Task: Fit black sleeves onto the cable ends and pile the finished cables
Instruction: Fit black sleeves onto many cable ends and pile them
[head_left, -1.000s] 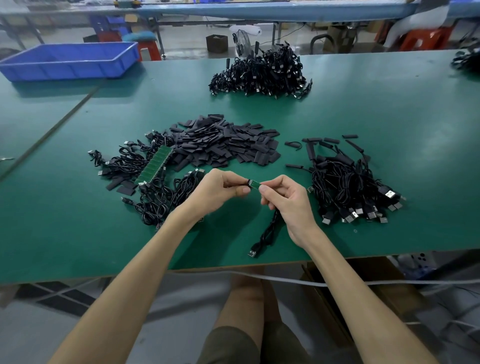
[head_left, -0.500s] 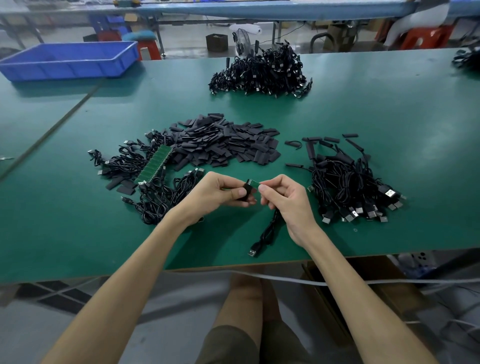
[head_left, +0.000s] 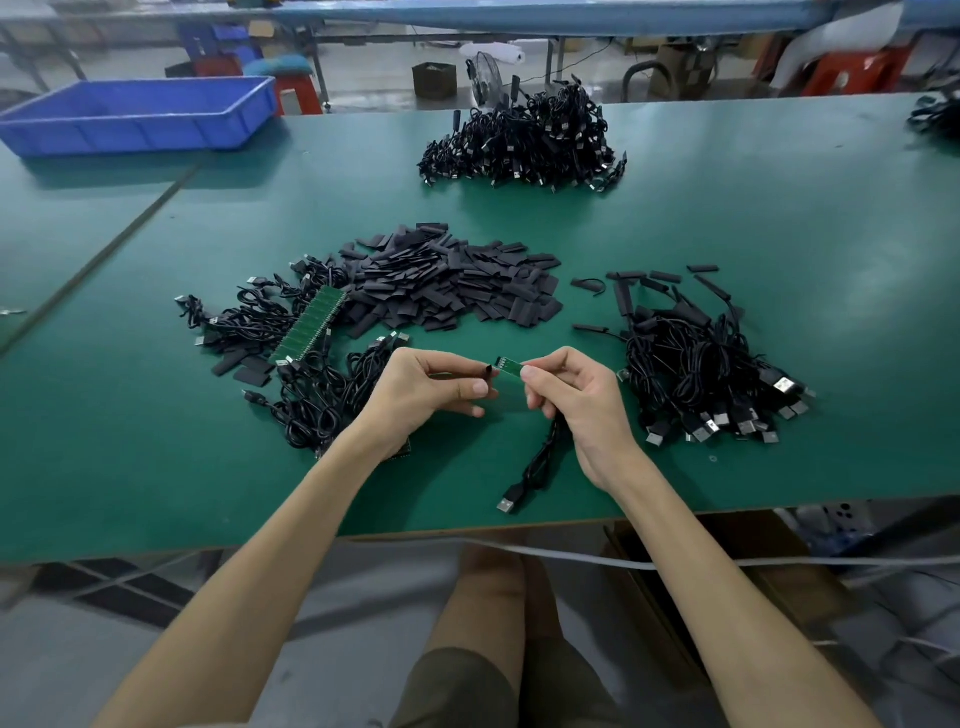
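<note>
My right hand (head_left: 576, 400) pinches the small green board end (head_left: 510, 367) of a black cable (head_left: 540, 462), whose USB plug (head_left: 508, 503) lies near the table's front edge. My left hand (head_left: 431, 387) pinches a black sleeve (head_left: 487, 372), held just left of the board with a small gap between them. Behind my hands lies a heap of loose black sleeves (head_left: 452, 283). A pile of cables (head_left: 701, 364) sits to the right, and another cable pile (head_left: 311, 374) to the left.
A green strip of boards (head_left: 311, 325) lies on the left pile. A larger cable heap (head_left: 524, 137) stands farther back. A blue bin (head_left: 140, 115) sits at the back left. The green table (head_left: 779, 218) ends just below my wrists.
My left hand has drawn the sleeve slightly left, off the board end, so more of the green board shows. My right hand stays in place.
</note>
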